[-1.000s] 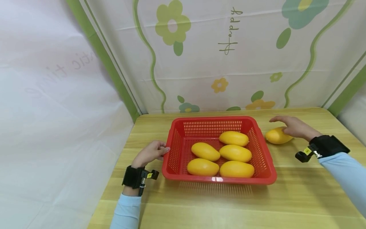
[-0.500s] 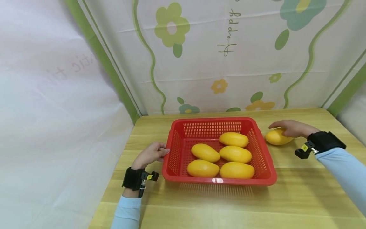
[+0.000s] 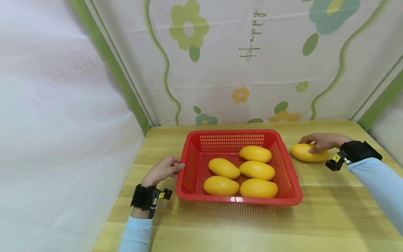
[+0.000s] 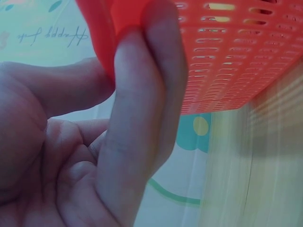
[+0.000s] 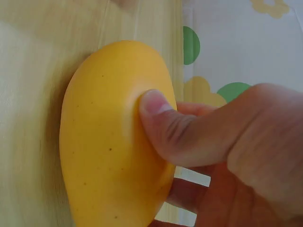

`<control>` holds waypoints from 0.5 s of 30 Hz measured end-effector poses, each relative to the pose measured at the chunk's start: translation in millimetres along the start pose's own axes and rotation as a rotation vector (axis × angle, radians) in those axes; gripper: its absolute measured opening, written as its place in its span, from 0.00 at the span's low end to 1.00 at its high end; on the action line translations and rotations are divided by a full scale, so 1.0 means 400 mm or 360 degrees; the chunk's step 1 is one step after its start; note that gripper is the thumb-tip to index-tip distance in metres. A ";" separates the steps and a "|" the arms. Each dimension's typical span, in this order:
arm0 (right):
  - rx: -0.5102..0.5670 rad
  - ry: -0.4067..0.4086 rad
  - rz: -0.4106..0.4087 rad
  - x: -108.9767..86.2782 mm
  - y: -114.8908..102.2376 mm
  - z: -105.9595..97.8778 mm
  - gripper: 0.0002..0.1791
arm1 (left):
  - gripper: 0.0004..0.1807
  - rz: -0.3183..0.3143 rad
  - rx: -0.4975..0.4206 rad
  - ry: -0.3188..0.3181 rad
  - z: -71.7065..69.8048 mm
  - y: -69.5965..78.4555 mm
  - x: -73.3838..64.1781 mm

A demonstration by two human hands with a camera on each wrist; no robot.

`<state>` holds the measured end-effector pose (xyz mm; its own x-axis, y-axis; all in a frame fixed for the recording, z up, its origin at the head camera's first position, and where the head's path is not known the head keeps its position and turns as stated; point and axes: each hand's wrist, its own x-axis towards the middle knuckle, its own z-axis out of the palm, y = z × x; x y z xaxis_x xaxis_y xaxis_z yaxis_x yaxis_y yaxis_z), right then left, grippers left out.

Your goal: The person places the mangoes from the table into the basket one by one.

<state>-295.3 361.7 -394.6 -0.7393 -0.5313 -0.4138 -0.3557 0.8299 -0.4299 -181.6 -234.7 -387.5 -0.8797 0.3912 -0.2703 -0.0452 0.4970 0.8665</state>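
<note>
A red plastic basket (image 3: 233, 132) with slotted walls stands on the table, several yellow mangoes (image 3: 257, 170) lying in its right and front parts. My left hand (image 3: 162, 170) pinches its left rim; in the left wrist view the thumb and fingers (image 4: 137, 99) meet on either side of that rim. Just right of the basket, a single mango (image 3: 303, 152) is in the grip of my right hand (image 3: 325, 140). Seen from the right wrist, the thumb (image 5: 158, 111) presses on the mango's near face, and the other fingers go behind it, partly hidden.
The wooden table (image 3: 220, 231) ends at a white curtain (image 3: 220, 70) printed with flowers at the back. Another white curtain (image 3: 63, 140) hangs along the left edge. Each wrist wears a black strap (image 3: 360, 151) with a small camera.
My right hand has come down onto the mango beside the basket and taken hold of it, and the mango has turned slightly. The left hand has kept its hold on the rim.
</note>
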 end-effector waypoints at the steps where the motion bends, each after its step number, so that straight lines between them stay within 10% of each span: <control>1: 0.0016 -0.0016 0.0027 0.002 -0.001 -0.005 0.28 | 0.14 0.0006 0.0000 0.0001 -0.001 0.002 -0.001; 15: 0.0439 -0.0241 0.0254 -0.002 0.017 0.018 0.40 | 0.14 0.0012 0.0020 0.0008 -0.001 0.000 0.003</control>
<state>-292.9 366.5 -403.0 -0.6726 -0.4349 -0.5987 -0.0595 0.8383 -0.5420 -182.8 -234.5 -387.9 -0.8824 0.3913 -0.2614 -0.0325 0.5035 0.8634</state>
